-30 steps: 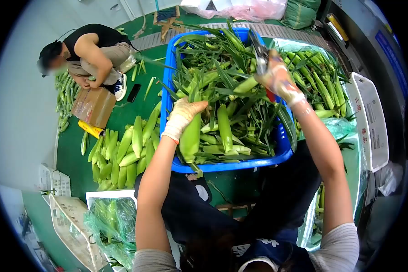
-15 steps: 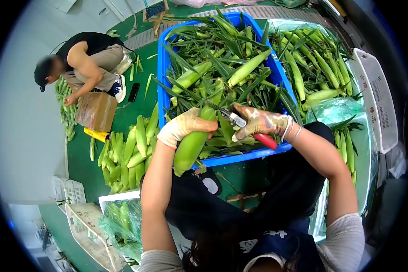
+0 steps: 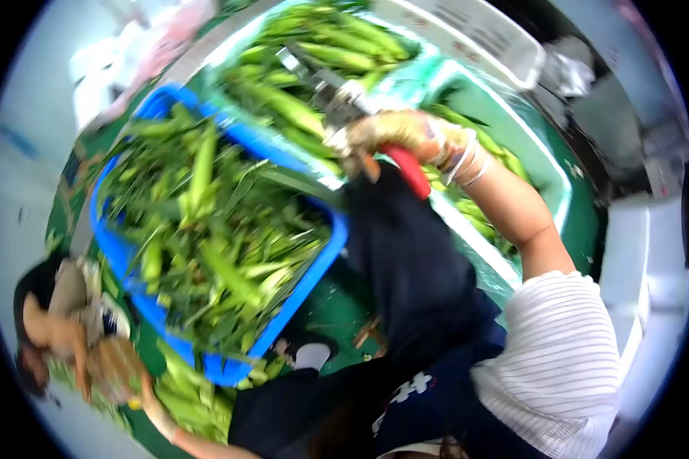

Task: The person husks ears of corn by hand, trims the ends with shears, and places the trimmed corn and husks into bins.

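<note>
My gloved right hand [image 3: 402, 136] is closed around red-handled pruning shears [image 3: 409, 172]. Their metal blades point up and left over green corn ears [image 3: 283, 107] in a plastic-lined crate. At the lower left, my left arm reaches out past a pile of husked-on corn ears [image 3: 191, 402]. My left hand [image 3: 155, 405] is small and smeared by motion there, so its fingers and anything in them are unclear. Between the arms stands a blue bin [image 3: 298, 287] full of cut leaves, husks and some corn.
Another lined crate [image 3: 547, 164] with corn stands to my right, with a white basket [image 3: 482, 34] behind it. A crouching person [image 3: 50, 314] is at the left beside a cardboard box [image 3: 115, 371]. White and pink plastic bags [image 3: 142, 50] lie at the upper left.
My view has swung to the right. My left hand has left the bin and moved out to the left, away from the shears. My right hand has moved over the lined crate, still holding the pruning shears.
</note>
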### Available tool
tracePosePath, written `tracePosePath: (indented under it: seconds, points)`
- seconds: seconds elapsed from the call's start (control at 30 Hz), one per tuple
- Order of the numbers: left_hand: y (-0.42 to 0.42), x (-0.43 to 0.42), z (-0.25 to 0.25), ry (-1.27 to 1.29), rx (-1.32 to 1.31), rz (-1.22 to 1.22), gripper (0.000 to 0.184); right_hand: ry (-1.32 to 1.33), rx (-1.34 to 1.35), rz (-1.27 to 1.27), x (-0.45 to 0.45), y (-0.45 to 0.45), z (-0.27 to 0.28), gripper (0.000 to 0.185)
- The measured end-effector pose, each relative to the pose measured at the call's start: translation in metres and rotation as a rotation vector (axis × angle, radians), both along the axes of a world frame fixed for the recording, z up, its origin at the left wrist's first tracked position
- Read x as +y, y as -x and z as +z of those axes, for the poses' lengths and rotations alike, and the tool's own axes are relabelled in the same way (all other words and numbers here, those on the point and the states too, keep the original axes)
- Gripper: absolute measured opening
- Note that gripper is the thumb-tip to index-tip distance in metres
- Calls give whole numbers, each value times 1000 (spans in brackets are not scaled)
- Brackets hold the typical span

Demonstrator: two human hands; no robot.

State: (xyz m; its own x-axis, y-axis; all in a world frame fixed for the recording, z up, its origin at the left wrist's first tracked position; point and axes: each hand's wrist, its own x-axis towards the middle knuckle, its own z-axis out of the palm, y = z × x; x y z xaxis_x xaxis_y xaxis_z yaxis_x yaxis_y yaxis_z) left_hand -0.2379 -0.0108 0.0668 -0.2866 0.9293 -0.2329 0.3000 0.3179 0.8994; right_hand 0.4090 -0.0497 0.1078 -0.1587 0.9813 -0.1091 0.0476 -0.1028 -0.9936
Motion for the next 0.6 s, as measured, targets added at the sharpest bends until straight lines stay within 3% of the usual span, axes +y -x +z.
tracePosePath:
  seconds: [0.03, 0.07, 0.13, 0.2, 0.37, 0.5, 0.53, 0.6]
  points:
    - [14, 7, -14, -37, 144, -42, 46, -82, -18, -122, -26, -46, -14, 38]
    - [18, 13, -31, -77, 304, -85, 45, -50, -309, -273, -48, -84, -21, 36]
    - [13, 19, -54, -132, 617, -143, 43, 249, -791, -545, -87, -138, -42, 32]
    - [4, 23, -61, -154, 835, -131, 41, 639, -1024, -655, -122, -173, -86, 32]
    - [-28, 35, -47, -189, 1026, 10, 37, 828, -1172, -798, -174, -214, -228, 38]
    - [-84, 50, -18, -167, 815, 78, 33, 740, -1048, -1026, -140, -217, -280, 50]
    - [-102, 55, -13, -129, 639, 41, 32, 707, -1065, -1039, -132, -222, -298, 55]
    - [-117, 77, -45, -43, -37, -176, 49, 670, -1281, -1036, -117, -225, -331, 42]
